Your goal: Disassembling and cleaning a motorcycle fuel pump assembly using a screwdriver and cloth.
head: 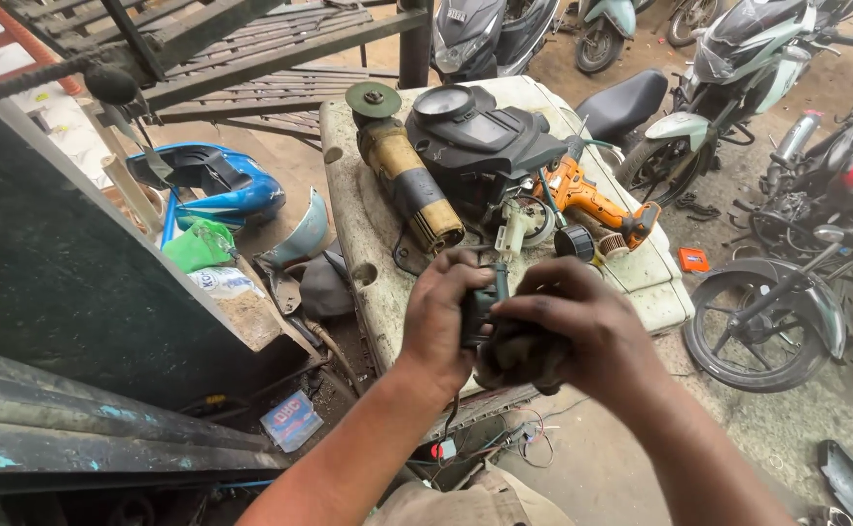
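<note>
At lower centre of the frame, the left hand (443, 314) and right hand (571, 326) both clench a small dark mechanical part (486, 317), held above the white table (660, 282) edge, apparently for close handling. An angle grinder (405, 180) and orange drill (592, 205) lie beyond.

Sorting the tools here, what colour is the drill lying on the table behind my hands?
The drill is orange with black parts, seen clearly in the head view.

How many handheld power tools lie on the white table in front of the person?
2. A grinder with a gold body lies on the left of the white table; an orange drill lies on the right. More may be hidden behind the black cover.
</note>
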